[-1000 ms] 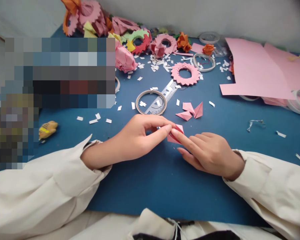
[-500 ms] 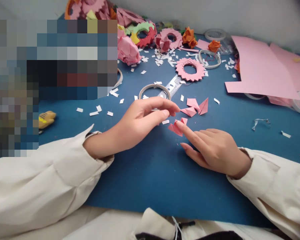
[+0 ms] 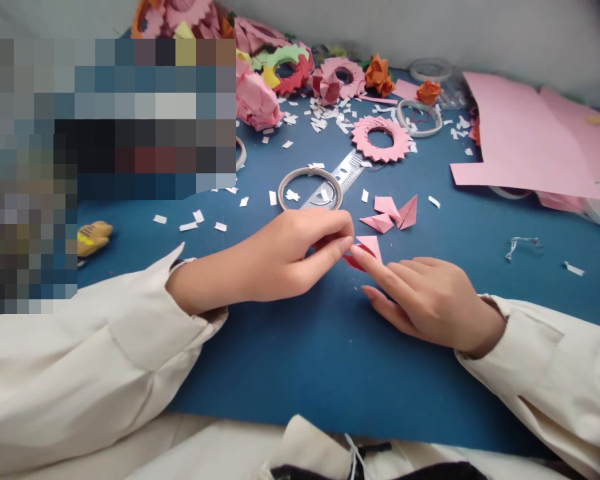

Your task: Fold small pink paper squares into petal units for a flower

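A small folded pink paper piece [image 3: 371, 248] lies on the blue table between my hands, partly covered by fingers. My left hand [image 3: 300, 257] is closed, with thumb and forefinger pinched at the paper's left side. On the near edge of the same piece rests the forefinger of my right hand [image 3: 425, 297]. That hand's thumb stays apart, its other fingers are curled, and it grasps nothing. Just beyond, several folded pink pieces [image 3: 387, 212] sit close together. A tape roll [image 3: 283, 193] and a clear ruler [image 3: 347, 171] lie behind my left hand.
A pleated pink paper ring [image 3: 367, 147] is farther back, with white paper scraps [image 3: 325, 120] scattered around. Paper rings and orange folded shapes [image 3: 379, 75] line the wall. Large pink sheets [image 3: 520, 140] cover the right back. Wired earphones [image 3: 523, 240] lie at right; pixelation hides the left.
My left hand has come down and its thumb and forefinger have closed at the folded paper. The piece has turned slightly, while my right hand has stayed almost in place.
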`<state>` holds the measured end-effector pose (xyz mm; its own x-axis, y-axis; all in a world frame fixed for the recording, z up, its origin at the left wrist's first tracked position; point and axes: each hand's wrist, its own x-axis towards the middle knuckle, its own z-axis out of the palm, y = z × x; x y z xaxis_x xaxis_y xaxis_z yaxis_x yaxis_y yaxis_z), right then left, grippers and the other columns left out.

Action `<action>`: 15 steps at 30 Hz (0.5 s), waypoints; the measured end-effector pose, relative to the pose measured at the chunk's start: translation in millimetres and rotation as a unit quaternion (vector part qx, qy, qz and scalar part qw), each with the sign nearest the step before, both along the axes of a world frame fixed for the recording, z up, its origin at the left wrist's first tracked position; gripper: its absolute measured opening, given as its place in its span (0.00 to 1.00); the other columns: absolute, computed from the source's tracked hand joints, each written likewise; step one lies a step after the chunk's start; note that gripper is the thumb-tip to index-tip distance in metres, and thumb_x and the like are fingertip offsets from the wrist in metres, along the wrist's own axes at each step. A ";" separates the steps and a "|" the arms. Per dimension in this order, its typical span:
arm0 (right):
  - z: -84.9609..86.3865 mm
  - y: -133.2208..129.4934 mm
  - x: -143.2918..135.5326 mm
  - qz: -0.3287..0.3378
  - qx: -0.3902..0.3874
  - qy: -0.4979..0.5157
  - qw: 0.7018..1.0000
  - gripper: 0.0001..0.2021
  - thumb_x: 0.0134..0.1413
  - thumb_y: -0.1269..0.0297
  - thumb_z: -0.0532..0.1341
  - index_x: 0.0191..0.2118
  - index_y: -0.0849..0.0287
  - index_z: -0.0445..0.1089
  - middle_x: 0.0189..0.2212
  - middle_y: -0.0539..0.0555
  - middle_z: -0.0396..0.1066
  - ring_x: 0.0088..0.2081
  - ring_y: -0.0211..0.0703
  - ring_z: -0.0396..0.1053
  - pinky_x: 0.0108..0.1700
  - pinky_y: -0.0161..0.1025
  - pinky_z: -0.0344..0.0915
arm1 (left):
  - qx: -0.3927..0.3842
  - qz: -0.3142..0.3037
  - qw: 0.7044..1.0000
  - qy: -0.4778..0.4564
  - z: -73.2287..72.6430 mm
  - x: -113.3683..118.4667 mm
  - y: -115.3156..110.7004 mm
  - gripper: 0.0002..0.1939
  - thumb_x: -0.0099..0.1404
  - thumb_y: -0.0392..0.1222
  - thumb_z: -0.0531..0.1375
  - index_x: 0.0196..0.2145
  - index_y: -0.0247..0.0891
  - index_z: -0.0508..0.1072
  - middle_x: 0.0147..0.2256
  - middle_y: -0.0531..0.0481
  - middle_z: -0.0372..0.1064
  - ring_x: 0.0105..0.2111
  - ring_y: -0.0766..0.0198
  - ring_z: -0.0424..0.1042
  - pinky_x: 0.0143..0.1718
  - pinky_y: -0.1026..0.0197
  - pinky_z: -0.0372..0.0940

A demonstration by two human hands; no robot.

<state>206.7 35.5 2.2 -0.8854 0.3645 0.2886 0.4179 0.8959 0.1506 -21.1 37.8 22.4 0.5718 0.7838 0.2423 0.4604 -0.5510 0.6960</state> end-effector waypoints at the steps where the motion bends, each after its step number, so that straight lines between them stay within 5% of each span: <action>1: -0.1 0.2 -0.1 0.001 0.001 0.000 1.000 0.23 0.63 0.63 0.51 0.61 0.64 0.50 0.19 0.44 0.61 0.20 0.37 0.58 0.25 0.37 0.52 | -0.001 -0.004 1.000 0.002 -0.5 0.4 0.7 0.06 0.66 0.32 0.50 0.31 0.34 0.65 0.24 0.58 0.56 0.23 0.74 0.54 0.26 0.69 0.53; 15: 0.6 -0.9 0.4 -0.001 0.012 -0.004 1.000 0.24 0.62 0.63 0.52 0.61 0.63 0.49 0.19 0.44 0.61 0.20 0.37 0.59 0.25 0.38 0.51 | 0.048 0.017 0.999 0.012 -3.7 2.6 -0.3 0.06 0.63 0.31 0.53 0.27 0.34 0.63 0.23 0.58 0.57 0.22 0.75 0.54 0.25 0.70 0.52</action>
